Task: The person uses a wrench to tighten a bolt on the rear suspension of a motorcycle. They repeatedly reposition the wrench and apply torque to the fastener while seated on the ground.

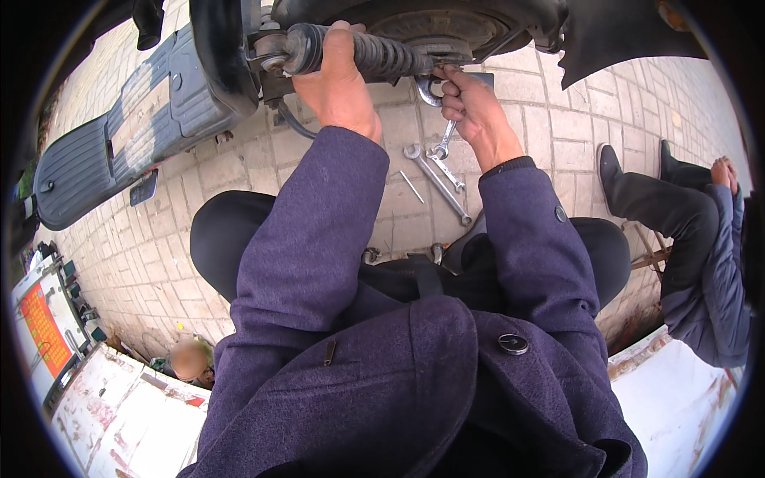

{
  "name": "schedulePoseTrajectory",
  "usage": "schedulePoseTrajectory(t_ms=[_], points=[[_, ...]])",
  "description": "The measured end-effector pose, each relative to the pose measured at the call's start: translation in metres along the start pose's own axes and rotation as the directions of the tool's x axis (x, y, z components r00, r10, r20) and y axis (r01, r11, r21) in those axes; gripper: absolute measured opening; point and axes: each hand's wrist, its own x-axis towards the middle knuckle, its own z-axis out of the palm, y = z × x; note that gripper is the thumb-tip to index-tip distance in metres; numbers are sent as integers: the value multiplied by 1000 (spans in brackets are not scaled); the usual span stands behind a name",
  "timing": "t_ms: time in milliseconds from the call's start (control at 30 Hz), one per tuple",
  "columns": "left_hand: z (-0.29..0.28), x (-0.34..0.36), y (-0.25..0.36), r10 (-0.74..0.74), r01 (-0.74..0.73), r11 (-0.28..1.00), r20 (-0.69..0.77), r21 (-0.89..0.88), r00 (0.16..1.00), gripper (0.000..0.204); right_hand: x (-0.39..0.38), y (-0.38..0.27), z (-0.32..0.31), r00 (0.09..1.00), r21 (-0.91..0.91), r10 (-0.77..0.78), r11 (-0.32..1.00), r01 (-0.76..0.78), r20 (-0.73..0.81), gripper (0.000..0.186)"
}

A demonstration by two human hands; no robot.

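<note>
A black shock absorber [392, 57] with a coil spring lies nearly level along the scooter's wheel [454, 28]. My left hand [343, 92] is wrapped round its thick left end, beside the round mounting eye [272, 49]. At the right end, my right hand [478, 111] has its fingers pinched together near the wheel hub; whatever they hold is too small or hidden to name. Just left of those fingers shows the curved metal jaw [428, 92] of a tool. Below my hands, a long wrench [441, 187] and a shorter wrench [447, 171] lie on the paving beside a thin rod [412, 187].
The scooter's ribbed black footboard [76, 171] reaches out at the left. A dark fender [613, 48] hangs at the upper right. Someone in dark trousers [665, 195] sits at the right with hands together. White rusty panels [119, 398] stand behind me.
</note>
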Motion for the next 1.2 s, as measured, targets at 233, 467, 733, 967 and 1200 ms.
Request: schedulePoseTrajectory(t_ms=[233, 467, 733, 967, 1200], points=[[1, -1, 3, -10, 10, 1000, 1, 3, 1000, 36, 4, 1, 0, 998, -20, -57, 998, 56, -9, 21], [-1, 1, 0, -16, 16, 1000, -5, 17, 1000, 36, 8, 10, 1, 957, -222, -267, 946, 237, -116, 19], [0, 1, 0, -7, 7, 1000, -6, 9, 1000, 36, 10, 17, 9, 869, -460, -483, 798, 389, -103, 18], [-1, 2, 2, -43, 43, 998, -11, 43, 999, 40, -1, -7, 2, 987, -291, -160, 946, 144, -31, 20], [-1, 1, 2, -59, 59, 998, -9, 20, 998, 41, 3, -13, -3, 998, -266, -48, 963, 38, -29, 22]])
